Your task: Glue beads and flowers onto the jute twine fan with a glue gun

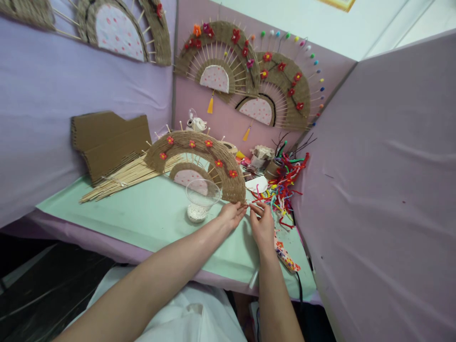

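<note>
A half-round fan wound with brown twine stands on the table, with red flowers along its band and a dotted white half-circle at its middle. My left hand, palm turned up, holds the fan's lower right corner near a thin stick end. Just right of it, my right hand pinches at the tip of that stick. Whatever small thing lies between its fingertips is too small to make out. A clear plastic cup with white beads in its bottom stands left of my left hand.
Colourful pipe cleaners pile up at the right. A flower-patterned glue gun lies beside my right forearm. Bundled thin sticks and cardboard are at the left. Finished fans hang on the back wall; a purple partition borders the right.
</note>
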